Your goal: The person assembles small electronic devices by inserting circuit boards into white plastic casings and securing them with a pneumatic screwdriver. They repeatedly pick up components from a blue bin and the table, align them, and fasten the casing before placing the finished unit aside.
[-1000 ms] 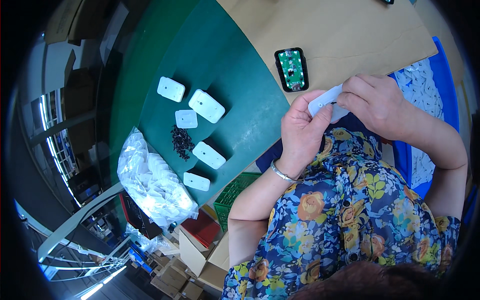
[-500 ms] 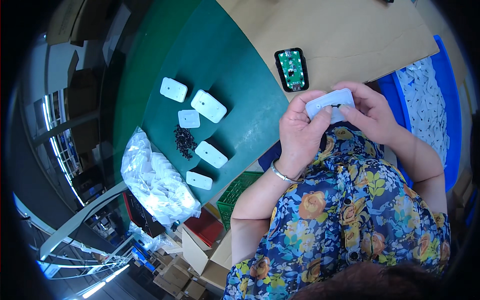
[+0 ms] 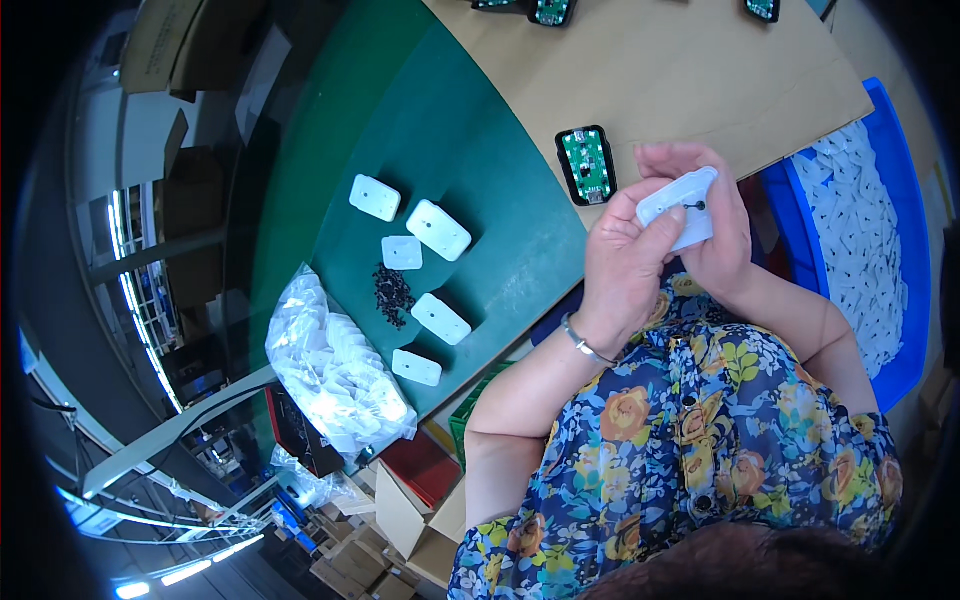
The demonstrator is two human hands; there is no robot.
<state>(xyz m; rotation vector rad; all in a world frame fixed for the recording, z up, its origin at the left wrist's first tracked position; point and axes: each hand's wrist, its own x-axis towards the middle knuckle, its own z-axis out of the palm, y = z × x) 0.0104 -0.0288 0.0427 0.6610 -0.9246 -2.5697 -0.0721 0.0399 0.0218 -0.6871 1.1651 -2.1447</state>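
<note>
My left hand [image 3: 625, 260] is closed around a white plastic cover [image 3: 692, 234], its thumb lying across the face. A small black piece [image 3: 695, 205] shows on the cover beside the thumb. Against the cover's far right side rests my right hand [image 3: 728, 225], its fingers stretched out and partly behind the cover. Just beyond my left hand, a black case with a green circuit board [image 3: 587, 165] lies on brown cardboard [image 3: 700, 85].
Several white covers [image 3: 439, 230] lie on the green table [image 3: 500, 190] around a pile of small black pieces [image 3: 393, 292]. A clear bag of white parts [image 3: 335, 370] sits at its left edge. On the right, a blue bin [image 3: 905, 385] holds many white pieces.
My right hand has straightened its fingers, and its thumb has come off the cover's face. The cover has tilted in my left hand. The view has shifted, showing more circuit boards at the top.
</note>
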